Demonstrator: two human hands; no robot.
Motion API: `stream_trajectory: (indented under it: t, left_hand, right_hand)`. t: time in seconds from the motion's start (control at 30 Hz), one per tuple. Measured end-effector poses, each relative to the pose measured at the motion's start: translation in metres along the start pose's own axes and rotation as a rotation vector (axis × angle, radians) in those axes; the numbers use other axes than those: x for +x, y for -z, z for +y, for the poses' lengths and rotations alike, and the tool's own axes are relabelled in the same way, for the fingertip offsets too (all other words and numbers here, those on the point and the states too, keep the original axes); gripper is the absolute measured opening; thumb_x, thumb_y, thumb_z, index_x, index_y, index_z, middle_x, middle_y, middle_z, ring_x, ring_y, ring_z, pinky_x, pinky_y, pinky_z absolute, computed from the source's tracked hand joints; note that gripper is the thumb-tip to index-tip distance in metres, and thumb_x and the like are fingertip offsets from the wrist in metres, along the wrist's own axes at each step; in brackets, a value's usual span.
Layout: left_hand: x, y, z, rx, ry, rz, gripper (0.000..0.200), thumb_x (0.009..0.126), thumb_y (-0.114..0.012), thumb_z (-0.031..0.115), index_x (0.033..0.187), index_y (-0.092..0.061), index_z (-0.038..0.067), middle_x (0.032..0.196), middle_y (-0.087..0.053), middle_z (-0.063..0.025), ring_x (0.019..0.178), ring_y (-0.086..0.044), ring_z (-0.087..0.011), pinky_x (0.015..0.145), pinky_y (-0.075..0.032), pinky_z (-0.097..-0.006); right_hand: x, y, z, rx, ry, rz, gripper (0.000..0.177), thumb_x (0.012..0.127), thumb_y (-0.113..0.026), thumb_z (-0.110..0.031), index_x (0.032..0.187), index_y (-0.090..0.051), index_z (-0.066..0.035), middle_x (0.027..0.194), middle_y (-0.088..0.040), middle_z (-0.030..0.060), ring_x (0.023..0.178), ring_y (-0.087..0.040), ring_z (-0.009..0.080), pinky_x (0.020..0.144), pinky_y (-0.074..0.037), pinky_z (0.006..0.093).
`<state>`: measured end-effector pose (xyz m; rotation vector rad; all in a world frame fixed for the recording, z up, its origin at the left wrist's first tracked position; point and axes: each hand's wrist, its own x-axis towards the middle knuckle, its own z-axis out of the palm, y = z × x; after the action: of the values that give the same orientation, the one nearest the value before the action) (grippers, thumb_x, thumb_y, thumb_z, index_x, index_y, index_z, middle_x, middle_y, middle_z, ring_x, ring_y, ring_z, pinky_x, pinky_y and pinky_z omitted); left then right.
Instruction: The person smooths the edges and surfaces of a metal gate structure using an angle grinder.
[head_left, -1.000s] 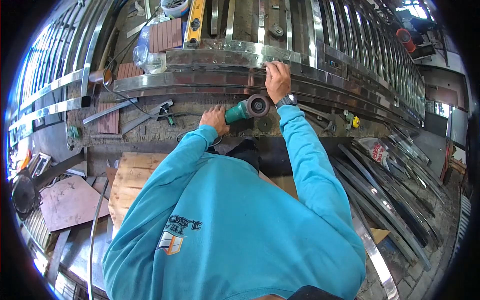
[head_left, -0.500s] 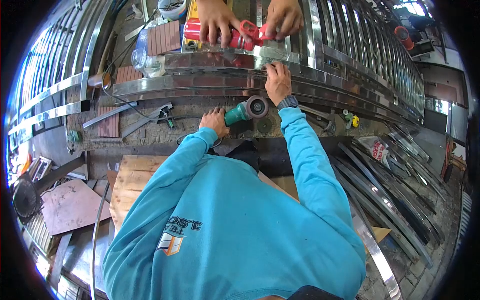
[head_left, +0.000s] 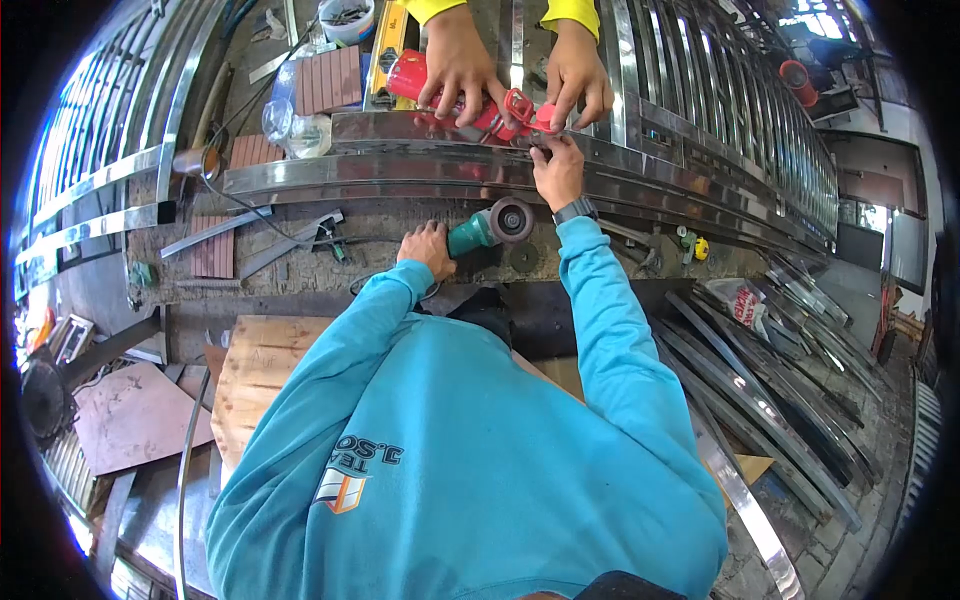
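Observation:
My left hand (head_left: 428, 248) is wrapped round the rear body of a green angle grinder (head_left: 472, 237), which lies on the workbench with its round disc (head_left: 512, 219) facing up. Over the shiny metal bars, my right hand (head_left: 558, 172) has its fingers bent at the front end of a red cylindrical tool (head_left: 408, 74); what lies between the fingertips is hidden. A co-worker in yellow sleeves holds that tool, one hand (head_left: 462, 72) on its body and the other hand (head_left: 580, 78) by its red cap-like end.
Long metal bars (head_left: 400, 165) cross the bench, with railing frames (head_left: 90, 150) left and right. A yellow level (head_left: 388, 40), a white bucket (head_left: 346, 22) and ribbed brown pieces (head_left: 328, 78) stand on the far side. Metal profiles (head_left: 760, 400) are piled at lower right.
My right hand has lifted from the bars and moved up to the red tool's end. The co-worker's hands and the red tool have come nearer and tilted. My left hand stays put.

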<state>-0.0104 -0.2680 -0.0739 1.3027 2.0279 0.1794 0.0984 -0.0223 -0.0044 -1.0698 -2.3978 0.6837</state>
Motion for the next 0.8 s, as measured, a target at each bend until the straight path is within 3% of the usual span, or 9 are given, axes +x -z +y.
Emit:
stream_trajectory:
  t: [0.17, 0.27, 0.4, 0.5, 0.6, 0.63, 0.67, 0.73, 0.8]
  left_hand:
    - [-0.002, 0.002, 0.002, -0.008, 0.005, 0.006, 0.066, 0.073, -0.076, 0.034, 0.129, -0.055, 0.006, 0.133, -0.056, -0.0166, 0.123, -0.056, -0.0363, 0.102, -0.046, -0.0468]
    - [-0.001, -0.002, 0.000, -0.010, 0.006, 0.022, 0.066, 0.073, -0.077, 0.034, 0.128, -0.055, 0.006, 0.132, -0.056, -0.0166, 0.122, -0.056, -0.0361, 0.102, -0.047, -0.0466]
    - [0.000, 0.001, 0.000, -0.004, 0.000, -0.003, 0.066, 0.073, -0.079, 0.036, 0.128, -0.055, 0.006, 0.130, -0.057, -0.0162, 0.122, -0.056, -0.0359, 0.102, -0.047, -0.0463]
    - [-0.002, 0.005, 0.002, 0.007, -0.006, -0.009, 0.064, 0.075, -0.076, 0.034, 0.128, -0.056, 0.004, 0.131, -0.058, -0.0152, 0.123, -0.056, -0.0338, 0.103, -0.046, -0.0449]
    - [-0.003, 0.003, 0.002, 0.005, -0.001, 0.020, 0.063, 0.075, -0.077, 0.034, 0.127, -0.056, 0.004, 0.130, -0.058, -0.0156, 0.121, -0.058, -0.0344, 0.102, -0.047, -0.0450]
    - [-0.004, 0.002, 0.002, 0.002, -0.007, 0.014, 0.063, 0.075, -0.077, 0.034, 0.127, -0.056, 0.004, 0.130, -0.058, -0.0156, 0.121, -0.058, -0.0344, 0.102, -0.047, -0.0450]
    - [-0.002, 0.002, 0.002, -0.007, 0.001, 0.018, 0.064, 0.074, -0.078, 0.034, 0.126, -0.056, 0.005, 0.130, -0.057, -0.0153, 0.121, -0.058, -0.0350, 0.102, -0.047, -0.0461]
    - [-0.001, 0.003, 0.003, -0.014, 0.003, 0.012, 0.064, 0.073, -0.079, 0.034, 0.126, -0.056, 0.006, 0.129, -0.057, -0.0149, 0.120, -0.058, -0.0356, 0.101, -0.047, -0.0472]
    - [0.001, 0.004, 0.003, -0.019, 0.025, -0.017, 0.063, 0.073, -0.078, 0.033, 0.126, -0.056, 0.006, 0.129, -0.057, -0.0155, 0.120, -0.057, -0.0360, 0.102, -0.046, -0.0474]
  right_hand:
    - [-0.006, -0.006, 0.002, -0.149, 0.206, 0.132, 0.016, 0.081, -0.073, -0.011, 0.096, -0.076, -0.012, 0.098, -0.064, 0.0109, 0.096, -0.058, 0.0329, 0.086, -0.047, 0.0451]
    - [-0.004, -0.009, 0.000, -0.166, 0.176, 0.168, 0.015, 0.082, -0.072, -0.012, 0.096, -0.076, -0.014, 0.097, -0.062, 0.0086, 0.096, -0.058, 0.0319, 0.086, -0.047, 0.0452]
    - [0.004, -0.010, -0.006, -0.177, 0.159, 0.204, 0.012, 0.082, -0.072, -0.013, 0.094, -0.076, -0.014, 0.095, -0.064, 0.0097, 0.094, -0.060, 0.0330, 0.084, -0.048, 0.0453]
    - [0.009, 0.001, 0.003, -0.063, 0.063, 0.312, 0.014, 0.080, -0.073, -0.010, 0.094, -0.072, -0.006, 0.088, -0.068, 0.0148, 0.084, -0.066, 0.0356, 0.076, -0.052, 0.0457]
    - [0.003, 0.017, 0.016, 0.296, -0.204, 0.323, 0.014, 0.086, -0.066, -0.002, 0.100, -0.068, 0.002, 0.092, -0.071, 0.0128, 0.076, -0.069, 0.0238, 0.071, -0.055, 0.0361]
    - [-0.005, 0.024, 0.016, 0.686, -0.354, 0.275, 0.019, 0.091, -0.061, -0.001, 0.108, -0.064, 0.004, 0.091, -0.070, 0.0100, 0.076, -0.068, 0.0206, 0.068, -0.054, 0.0343]
    - [-0.014, 0.035, 0.018, 0.840, -0.418, 0.236, 0.024, 0.092, -0.062, 0.000, 0.116, -0.060, 0.004, 0.091, -0.069, 0.0091, 0.077, -0.068, 0.0212, 0.067, -0.053, 0.0331]
    - [-0.030, 0.053, 0.013, 1.173, -0.607, 0.233, 0.024, 0.091, -0.066, -0.001, 0.114, -0.061, 0.001, 0.091, -0.070, 0.0092, 0.078, -0.069, 0.0220, 0.066, -0.052, 0.0335]
    - [-0.051, 0.060, 0.035, 1.194, -0.660, 0.247, 0.023, 0.090, -0.068, -0.002, 0.112, -0.061, -0.001, 0.092, -0.070, 0.0087, 0.079, -0.069, 0.0225, 0.068, -0.053, 0.0344]
